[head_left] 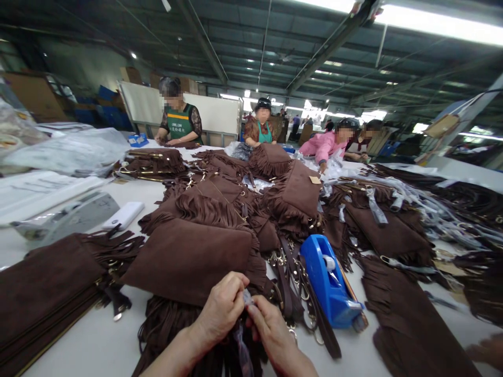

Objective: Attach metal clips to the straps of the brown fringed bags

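Near the bottom middle, my left hand [223, 306] and my right hand [271, 327] meet, fingers pinched on a small piece of clear plastic wrap [247, 297]. A plastic-wrapped strap end [242, 348] hangs below them; what lies inside the wrap is hard to make out. Just beyond my left hand lies a dark brown fringed suede bag [192, 259], with long fringe [165, 324] spilling under my forearm. Right of my hands are brown straps with metal clasps [291, 277] and a blue tape dispenser [326, 277].
More brown bags [294, 188] are heaped across the white table. A long brown bag [47, 288] lies at left, near a white box [124, 214]. Scissors [444, 301] rest at right, near another person's blurred hand [487, 350]. Several co-workers stand across the table.
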{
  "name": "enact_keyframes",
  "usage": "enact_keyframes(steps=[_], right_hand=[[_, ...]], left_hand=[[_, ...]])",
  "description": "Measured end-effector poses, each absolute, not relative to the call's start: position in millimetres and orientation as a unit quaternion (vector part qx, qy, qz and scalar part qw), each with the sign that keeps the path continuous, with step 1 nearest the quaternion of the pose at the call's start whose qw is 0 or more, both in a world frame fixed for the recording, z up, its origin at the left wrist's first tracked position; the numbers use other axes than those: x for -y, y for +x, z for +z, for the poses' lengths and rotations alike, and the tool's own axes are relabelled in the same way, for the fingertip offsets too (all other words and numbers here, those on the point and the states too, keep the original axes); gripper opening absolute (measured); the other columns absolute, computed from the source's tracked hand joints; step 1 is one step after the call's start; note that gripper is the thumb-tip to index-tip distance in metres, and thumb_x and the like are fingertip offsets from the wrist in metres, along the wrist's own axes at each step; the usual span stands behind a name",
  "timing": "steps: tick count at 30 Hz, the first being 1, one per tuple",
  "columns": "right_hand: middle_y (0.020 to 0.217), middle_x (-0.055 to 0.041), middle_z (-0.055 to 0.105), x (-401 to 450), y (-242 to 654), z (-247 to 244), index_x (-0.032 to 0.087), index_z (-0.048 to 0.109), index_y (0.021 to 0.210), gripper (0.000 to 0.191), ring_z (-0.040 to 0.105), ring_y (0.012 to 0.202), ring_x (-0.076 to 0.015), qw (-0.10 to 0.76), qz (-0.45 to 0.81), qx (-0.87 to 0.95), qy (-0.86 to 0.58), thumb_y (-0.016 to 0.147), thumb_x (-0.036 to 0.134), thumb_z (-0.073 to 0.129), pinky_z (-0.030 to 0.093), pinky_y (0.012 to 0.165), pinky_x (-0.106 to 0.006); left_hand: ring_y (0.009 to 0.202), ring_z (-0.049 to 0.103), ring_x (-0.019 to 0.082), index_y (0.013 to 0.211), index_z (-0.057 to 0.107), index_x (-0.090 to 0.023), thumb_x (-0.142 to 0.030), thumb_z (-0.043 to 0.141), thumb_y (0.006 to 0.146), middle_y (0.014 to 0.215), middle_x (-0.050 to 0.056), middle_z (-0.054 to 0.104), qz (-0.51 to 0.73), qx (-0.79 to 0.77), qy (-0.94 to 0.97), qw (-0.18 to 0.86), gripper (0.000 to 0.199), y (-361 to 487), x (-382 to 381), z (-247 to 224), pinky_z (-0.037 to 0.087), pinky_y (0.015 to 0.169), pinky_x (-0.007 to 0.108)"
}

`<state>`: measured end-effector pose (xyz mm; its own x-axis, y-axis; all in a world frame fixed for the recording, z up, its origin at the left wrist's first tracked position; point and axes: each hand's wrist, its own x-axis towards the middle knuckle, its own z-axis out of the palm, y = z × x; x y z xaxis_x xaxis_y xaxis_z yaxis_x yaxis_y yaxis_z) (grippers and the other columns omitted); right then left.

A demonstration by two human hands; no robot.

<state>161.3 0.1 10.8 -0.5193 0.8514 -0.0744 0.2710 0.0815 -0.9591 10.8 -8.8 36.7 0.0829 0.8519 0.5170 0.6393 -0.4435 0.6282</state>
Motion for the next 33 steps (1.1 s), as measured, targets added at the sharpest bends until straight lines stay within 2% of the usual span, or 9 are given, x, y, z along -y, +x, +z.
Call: enact_keyframes(steps=[9, 12, 15, 21, 23, 26, 29, 33], right_hand=[[0.062, 0.0044, 0.050, 0, 159, 26, 0.018, 0.051, 0.086, 0.037, 0.042, 0.046, -0.0072, 0.267, 0.528, 0.696, -0.406, 0.090, 0.051, 0.034, 0.031, 0.046, -0.020], [0.065, 0.0021, 0.055, 5, 164, 30, 0.020, 0.052, 0.087, 0.033, 0.050, 0.055, -0.0106, 0.252, 0.427, 0.757, -0.426, 0.093, 0.043, 0.029, 0.033, 0.053, -0.022], [0.072, -0.0004, 0.061, 13, 167, 28, 0.021, 0.052, 0.089, 0.031, 0.058, 0.064, -0.0129, 0.248, 0.300, 0.814, -0.431, 0.096, 0.034, 0.025, 0.035, 0.058, -0.024], [0.064, 0.0002, 0.058, 24, 164, 16, 0.020, 0.046, 0.087, 0.023, 0.058, 0.052, -0.0149, 0.288, -0.048, 0.863, -0.412, 0.094, 0.020, 0.024, 0.034, 0.049, -0.026], [0.063, -0.0001, 0.056, 25, 162, 14, 0.019, 0.046, 0.092, 0.022, 0.057, 0.052, -0.0158, 0.289, -0.101, 0.854, -0.420, 0.093, 0.017, 0.024, 0.037, 0.050, -0.027], [0.063, -0.0014, 0.056, 26, 161, 10, 0.016, 0.048, 0.096, 0.025, 0.057, 0.051, -0.0167, 0.290, -0.141, 0.840, -0.437, 0.090, 0.013, 0.024, 0.039, 0.049, -0.027], [0.060, -0.0018, 0.056, 24, 159, 2, 0.014, 0.052, 0.095, 0.026, 0.056, 0.048, -0.0154, 0.303, -0.202, 0.821, -0.440, 0.088, 0.009, 0.028, 0.039, 0.047, -0.026], [0.058, -0.0020, 0.057, 21, 159, -5, 0.014, 0.056, 0.092, 0.026, 0.054, 0.047, -0.0143, 0.302, -0.256, 0.804, -0.445, 0.083, 0.003, 0.034, 0.040, 0.046, -0.025]], left_hand=[[0.074, 0.065, 0.013, 0.068, 0.049, -0.018, -0.012, 0.039, 0.078, 0.084, 0.006, 0.064, 0.449, -0.533, 0.689, 0.198, 0.016, 4, 12, 53, 0.054, 0.067, 0.024], [0.076, 0.065, 0.014, 0.070, 0.047, -0.018, -0.012, 0.036, 0.079, 0.087, 0.008, 0.061, 0.457, -0.542, 0.683, 0.178, 0.015, 6, 16, 53, 0.055, 0.068, 0.026], [0.080, 0.065, 0.015, 0.077, 0.047, -0.018, -0.011, 0.033, 0.081, 0.090, 0.010, 0.059, 0.449, -0.537, 0.709, 0.086, 0.016, 11, 19, 46, 0.057, 0.071, 0.029], [0.090, 0.064, 0.016, 0.096, 0.048, -0.014, -0.007, 0.032, 0.083, 0.100, 0.014, 0.055, 0.430, -0.518, 0.739, -0.032, 0.022, 18, 21, 35, 0.057, 0.074, 0.025], [0.091, 0.064, 0.015, 0.097, 0.047, -0.014, -0.006, 0.031, 0.084, 0.105, 0.015, 0.054, 0.429, -0.517, 0.740, -0.041, 0.022, 18, 23, 35, 0.056, 0.077, 0.023], [0.099, 0.062, 0.016, 0.093, 0.049, -0.017, -0.009, 0.034, 0.085, 0.108, 0.013, 0.055, 0.426, -0.515, 0.743, -0.026, 0.019, 18, 26, 38, 0.055, 0.084, 0.026], [0.094, 0.062, 0.019, 0.088, 0.052, -0.019, -0.014, 0.042, 0.086, 0.105, 0.011, 0.058, 0.422, -0.514, 0.746, -0.028, 0.011, 19, 28, 42, 0.056, 0.079, 0.029], [0.081, 0.062, 0.017, 0.079, 0.052, -0.017, -0.007, 0.038, 0.085, 0.098, 0.010, 0.060, 0.406, -0.487, 0.769, -0.080, 0.018, 22, 25, 46, 0.056, 0.071, 0.027]])
